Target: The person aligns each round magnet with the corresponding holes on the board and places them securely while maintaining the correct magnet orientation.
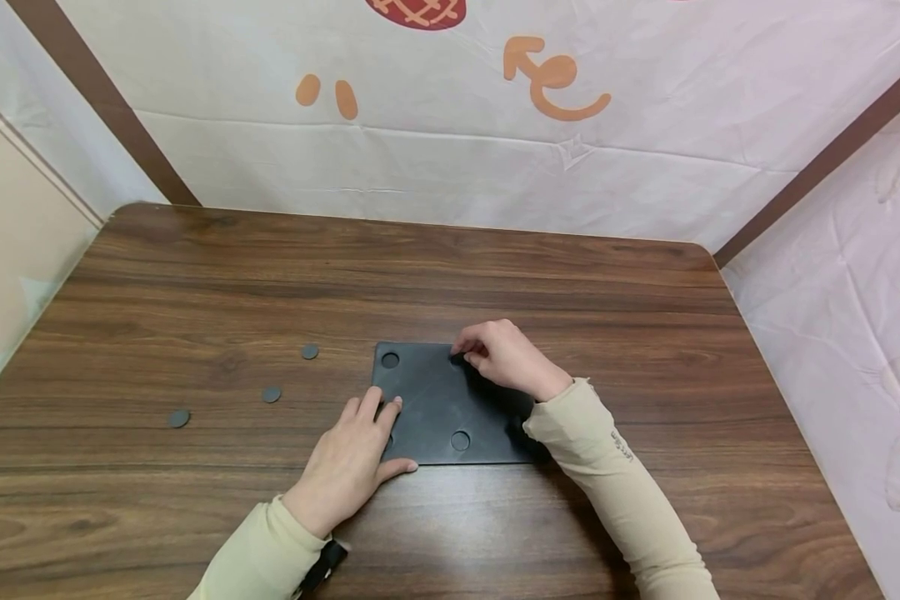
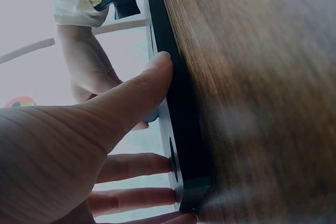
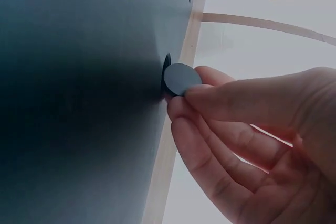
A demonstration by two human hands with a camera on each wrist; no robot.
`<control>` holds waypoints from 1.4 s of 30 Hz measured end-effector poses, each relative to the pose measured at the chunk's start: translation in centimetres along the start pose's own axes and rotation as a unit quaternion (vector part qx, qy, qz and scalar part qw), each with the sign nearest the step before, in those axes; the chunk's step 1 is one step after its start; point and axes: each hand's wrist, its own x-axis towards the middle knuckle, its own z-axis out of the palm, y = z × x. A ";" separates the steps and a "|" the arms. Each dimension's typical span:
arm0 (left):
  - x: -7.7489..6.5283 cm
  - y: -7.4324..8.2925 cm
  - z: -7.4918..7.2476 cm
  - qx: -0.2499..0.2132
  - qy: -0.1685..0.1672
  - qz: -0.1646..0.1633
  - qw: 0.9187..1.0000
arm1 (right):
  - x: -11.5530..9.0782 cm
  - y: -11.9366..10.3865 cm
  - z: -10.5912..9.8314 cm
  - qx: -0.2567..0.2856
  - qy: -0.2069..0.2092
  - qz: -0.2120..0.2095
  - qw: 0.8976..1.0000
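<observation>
The dark board (image 1: 429, 404) and the discs (image 1: 272, 395) at left look like smooth, matt plastic, the tabletop (image 1: 607, 283) wood-grained with a soft sheen on its near side, the far sheet (image 1: 457, 179) creased and faintly glossy, the sleeves (image 1: 630, 492) matt, wrinkled cloth.

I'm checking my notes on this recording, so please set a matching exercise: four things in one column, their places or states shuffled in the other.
Things
1. Left hand
2. Right hand
3. Three loose discs
4. Dark rectangular board

Places or states
A. Lying on the wooden table, left of the board
B. Lying flat, with round recesses in its top
C. Resting on the board's near left corner
D. Pinching a dark gray disc at a recess

Pairs: 1-C, 2-D, 3-A, 4-B
</observation>
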 end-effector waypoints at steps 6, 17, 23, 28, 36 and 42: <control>0.0 -0.1 0.1 0.000 -0.004 -0.003 1.000 | 0.1 0.0 0.3 -0.011 0.005 -0.012 1.000; 0.0 -0.1 0.1 -0.001 0.002 0.001 1.000 | -0.1 -0.2 0.5 -0.040 0.013 -0.013 0.999; 0.0 -0.2 0.1 0.003 0.007 0.004 1.000 | -0.4 -0.6 0.6 -0.055 -0.002 -0.001 0.998; -0.1 -0.2 0.2 0.008 0.003 0.003 1.000 | -1.1 -1.5 0.6 -0.082 -0.038 0.005 0.996; 0.0 -0.1 0.1 0.007 0.002 0.001 1.000 | -1.8 -2.4 0.8 -0.125 -0.056 -0.003 0.991; 0.0 -0.1 0.2 0.007 -0.004 -0.002 1.000 | -1.8 -2.2 1.1 -0.126 -0.049 -0.008 0.991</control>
